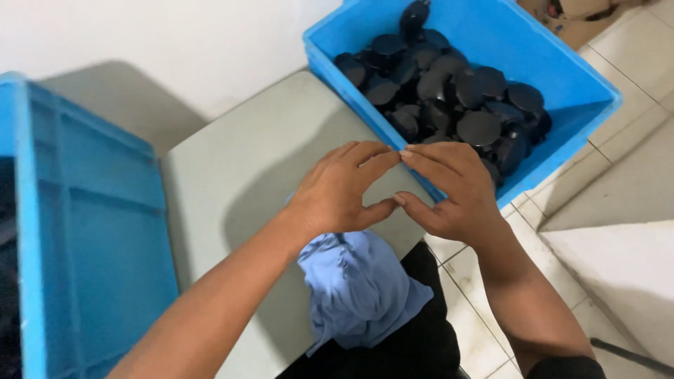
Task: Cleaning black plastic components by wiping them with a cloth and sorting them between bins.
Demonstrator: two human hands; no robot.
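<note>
My left hand [340, 189] and my right hand [449, 189] hover over the near edge of a grey-green table [246, 161]. Their index fingertips and thumbs meet, forming a ring with nothing visible inside it. Just beyond my right hand stands a blue plastic crate [562, 63] filled with several round black caps [479, 128]. A crumpled light-blue cloth [358, 288] lies under my left wrist, hanging over the table edge onto my dark-clothed lap.
A second blue crate [91, 231] stands at the left, its side wall facing me. A white wall rises behind the table. White floor tiles [632, 56] lie to the right, and a white slab [625, 274] sits at lower right.
</note>
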